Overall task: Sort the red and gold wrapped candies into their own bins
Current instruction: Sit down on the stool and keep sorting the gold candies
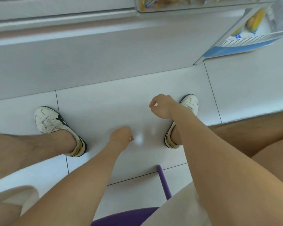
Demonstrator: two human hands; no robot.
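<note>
Down by the left shoe (55,126), just to its right, the left hand (121,136) pinches what looks like a gold candy (131,138). The right hand (162,106) hangs further right, fingers loosely curled, empty.

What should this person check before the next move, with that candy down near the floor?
1. Candy reached: ok. The gold candy shows at the fingertips of the left hand, low over the floor tiles.
2. Grip secure: cannot tell; that hand is blurred.
3. Right hand free: ok, loosely curled, nothing visible in it.
4. Shoes away from the candy: ok, one on either side.
5. Matching bin in sight: cannot tell; the clear bins at upper right show only yellow and blue packets.
</note>
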